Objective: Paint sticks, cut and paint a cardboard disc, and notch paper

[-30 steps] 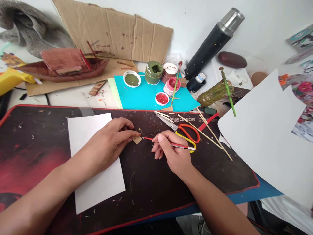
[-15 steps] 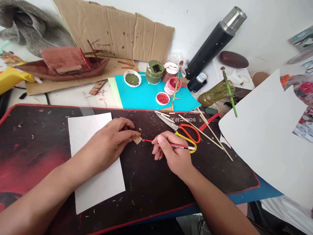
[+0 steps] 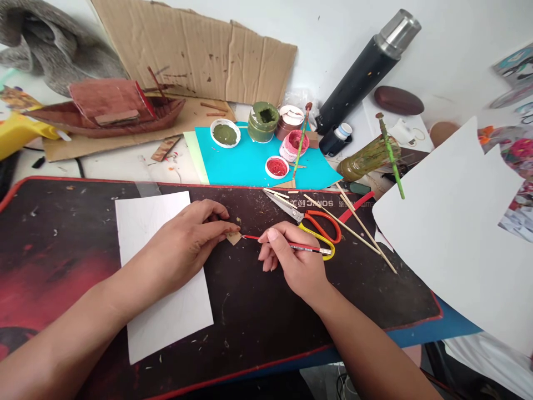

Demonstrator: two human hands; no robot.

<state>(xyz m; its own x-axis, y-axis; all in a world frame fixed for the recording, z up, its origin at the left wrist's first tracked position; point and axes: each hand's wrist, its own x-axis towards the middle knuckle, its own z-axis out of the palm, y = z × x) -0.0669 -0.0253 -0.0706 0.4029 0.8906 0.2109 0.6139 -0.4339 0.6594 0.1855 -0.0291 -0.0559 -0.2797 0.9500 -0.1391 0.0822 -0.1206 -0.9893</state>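
Observation:
My left hand [image 3: 195,233] is closed on a small piece of brown cardboard [image 3: 234,238], pinning it against the dark mat [image 3: 258,311]. Part of that piece is hidden under my fingers. A red and black pencil [image 3: 306,247] is gripped in my right hand [image 3: 291,258], its tip at the right edge of the cardboard. Beneath my left wrist lies a white sheet of paper [image 3: 166,328]. Scissors with orange and yellow handles [image 3: 339,230] rest just beyond my right hand, blades slightly apart.
Thin wooden sticks [image 3: 353,233] lie right of the scissors. Behind the mat, open paint jars [image 3: 263,125] stand on blue paper [image 3: 245,164]. A brown model boat [image 3: 112,114] sits at back left, a black thermos [image 3: 362,72] at back right. White card [image 3: 458,233] covers the right side.

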